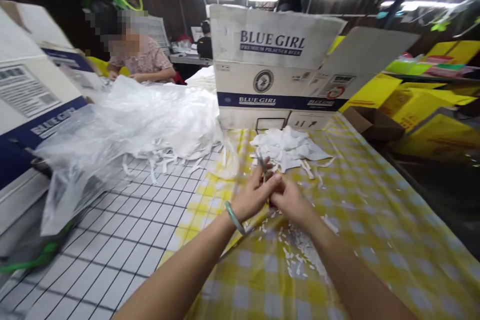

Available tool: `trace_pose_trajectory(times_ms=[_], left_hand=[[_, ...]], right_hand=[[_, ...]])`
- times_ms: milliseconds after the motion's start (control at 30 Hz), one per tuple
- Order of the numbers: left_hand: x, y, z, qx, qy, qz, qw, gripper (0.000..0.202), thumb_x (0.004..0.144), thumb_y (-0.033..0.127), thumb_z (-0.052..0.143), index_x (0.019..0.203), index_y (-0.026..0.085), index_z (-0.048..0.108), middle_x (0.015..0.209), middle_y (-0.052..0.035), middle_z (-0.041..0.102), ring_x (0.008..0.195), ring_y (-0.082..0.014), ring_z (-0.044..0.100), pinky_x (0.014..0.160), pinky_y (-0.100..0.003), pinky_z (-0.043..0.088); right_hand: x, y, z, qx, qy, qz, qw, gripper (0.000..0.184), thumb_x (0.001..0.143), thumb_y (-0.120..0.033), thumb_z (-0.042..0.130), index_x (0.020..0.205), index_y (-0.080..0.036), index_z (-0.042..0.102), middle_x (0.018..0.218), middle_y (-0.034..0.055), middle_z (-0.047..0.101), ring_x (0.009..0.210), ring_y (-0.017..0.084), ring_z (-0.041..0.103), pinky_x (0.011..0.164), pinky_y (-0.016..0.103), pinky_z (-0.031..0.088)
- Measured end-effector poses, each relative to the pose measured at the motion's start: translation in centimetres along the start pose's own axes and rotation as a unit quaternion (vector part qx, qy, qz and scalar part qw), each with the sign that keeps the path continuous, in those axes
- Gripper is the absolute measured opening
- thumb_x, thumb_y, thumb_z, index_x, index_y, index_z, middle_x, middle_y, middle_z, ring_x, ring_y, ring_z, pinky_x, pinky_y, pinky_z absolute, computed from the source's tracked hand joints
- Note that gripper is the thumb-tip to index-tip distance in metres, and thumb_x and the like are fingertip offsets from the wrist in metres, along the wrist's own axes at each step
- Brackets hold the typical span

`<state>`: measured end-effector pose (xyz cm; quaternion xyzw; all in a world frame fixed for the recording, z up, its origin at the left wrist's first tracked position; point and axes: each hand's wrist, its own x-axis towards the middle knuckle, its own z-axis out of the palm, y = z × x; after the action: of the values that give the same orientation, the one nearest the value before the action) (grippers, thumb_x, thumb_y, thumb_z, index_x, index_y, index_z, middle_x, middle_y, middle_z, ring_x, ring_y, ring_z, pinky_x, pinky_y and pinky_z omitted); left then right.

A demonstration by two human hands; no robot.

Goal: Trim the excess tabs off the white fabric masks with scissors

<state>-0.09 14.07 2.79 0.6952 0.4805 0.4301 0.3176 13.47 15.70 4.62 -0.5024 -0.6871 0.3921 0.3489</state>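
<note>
Cloth pieces [285,144], white and crumpled, lie heaped on a yellow checked cover [378,225]. They look soft and light; pinching an edge should work best. Just in front, the left hand [252,200] and right hand [294,201] sit close, fingers mostly curled in; I can't tell what they grip. A box [272,82] stands behind.

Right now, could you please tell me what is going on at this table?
Someone holds their left hand and right hand close together above a yellow-and-white checked tablecloth. A thin, blurred metallic tool shows by the left hand; the exact grip is hidden. White fabric pieces lie just beyond the hands, and small white scraps are scattered nearer. Behind stands a Blue Girl beer carton.
</note>
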Motion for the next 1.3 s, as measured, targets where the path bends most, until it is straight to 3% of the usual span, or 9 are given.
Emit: trace_pose_trajectory(times_ms=[100,233,367,500,600,900,1067,1200,1300], left_hand=[[-2.5,-1.8,-0.4,0.048,-0.003,-0.004,0.999,0.041,0.1,0.035,0.035,0.127,0.011,0.057,0.122,-0.0197,0.064,0.115,-0.027,0.063,0.1,-0.042,0.05],[-0.6,-5.5,-6.2,0.128,-0.023,-0.023,0.991,0.025,0.09,0.039,0.062,0.1,0.019,0.071,0.111,-0.0101,0.07,0.107,-0.0249,0.065,0.097,-0.036,0.052],[4.6,-10.7,-13.2,0.254,0.071,-0.128,0.956,0.032,0.095,0.033,0.058,0.122,0.015,0.06,0.131,-0.0119,0.059,0.119,-0.0267,0.058,0.101,-0.05,0.048],[6.4,-13.4,-17.1,0.34,0.047,-0.194,0.919,0.037,0.094,0.033,0.06,0.126,0.016,0.057,0.127,-0.0107,0.06,0.109,-0.0239,0.062,0.09,-0.045,0.055],[2.0,-12.6,-18.2,0.379,0.002,-0.202,0.903,0.029,0.095,0.033,0.058,0.118,0.015,0.061,0.118,-0.0096,0.064,0.102,-0.0216,0.064,0.087,-0.042,0.056],[-22.6,-6.4,-15.2,0.383,-0.063,-0.169,0.906,0.029,0.084,0.011,0.044,0.103,0.022,0.065,0.105,-0.0066,0.067,0.08,-0.0204,0.067,0.067,-0.029,0.051],[-23.0,-5.0,-18.4,0.292,0.035,-0.134,0.946,0.035,0.089,0.045,0.056,0.113,0.02,0.06,0.118,-0.0101,0.057,0.095,-0.0226,0.062,0.084,-0.034,0.052],[-19.3,-6.3,-23.4,0.372,0.251,-0.299,0.842,0.044,0.087,0.045,0.053,0.117,0.013,0.058,0.126,-0.0202,0.054,0.104,-0.0325,0.06,0.089,-0.044,0.049],[-17.4,-6.5,-24.9,0.364,0.231,-0.349,0.832,0.03,0.084,0.036,0.055,0.103,0.014,0.064,0.099,-0.0168,0.067,0.093,-0.0325,0.063,0.08,-0.041,0.049]], right_hand=[[-2.8,1.4,3.8,-0.107,-0.016,0.027,0.994,0.016,0.077,-0.024,0.05,0.085,-0.02,0.063,0.061,-0.0004,0.061,0.054,0.017,0.054,0.053,0.026,0.036],[-1.9,2.5,4.4,-0.225,0.051,-0.019,0.973,0.017,0.082,-0.037,0.055,0.077,-0.022,0.061,0.07,0.0037,0.064,0.068,0.021,0.058,0.063,0.03,0.039],[-0.6,2.3,4.3,-0.229,0.046,-0.02,0.972,0.031,0.081,-0.05,0.062,0.07,-0.023,0.052,0.067,0.001,0.061,0.065,0.019,0.055,0.061,0.029,0.038],[-0.8,0.6,5.9,-0.22,0.002,-0.081,0.972,0.033,0.081,-0.046,0.067,0.068,-0.023,0.047,0.066,-0.0011,0.057,0.066,0.018,0.053,0.063,0.028,0.039],[-1.6,0.0,6.7,-0.198,-0.01,-0.099,0.975,0.033,0.082,-0.043,0.067,0.068,-0.023,0.045,0.067,-0.0013,0.056,0.067,0.017,0.052,0.065,0.028,0.04],[-5.1,-0.6,11.1,-0.027,-0.128,0.037,0.991,0.032,0.078,-0.05,0.068,0.078,-0.021,0.055,0.067,-0.0039,0.052,0.061,0.013,0.045,0.058,0.024,0.039],[-5.5,-1.0,13.1,-0.031,-0.131,0.035,0.99,0.032,0.079,-0.052,0.066,0.085,-0.021,0.056,0.081,0.0001,0.062,0.064,0.014,0.05,0.062,0.026,0.042],[-6.0,-1.2,12.5,-0.047,-0.136,0.017,0.989,0.031,0.082,-0.051,0.064,0.086,-0.022,0.055,0.084,0.0014,0.064,0.067,0.015,0.052,0.065,0.029,0.044],[-6.4,-1.2,12.1,-0.038,-0.128,0.023,0.991,0.03,0.082,-0.05,0.065,0.086,-0.022,0.055,0.08,0.001,0.063,0.067,0.016,0.053,0.066,0.03,0.045]])
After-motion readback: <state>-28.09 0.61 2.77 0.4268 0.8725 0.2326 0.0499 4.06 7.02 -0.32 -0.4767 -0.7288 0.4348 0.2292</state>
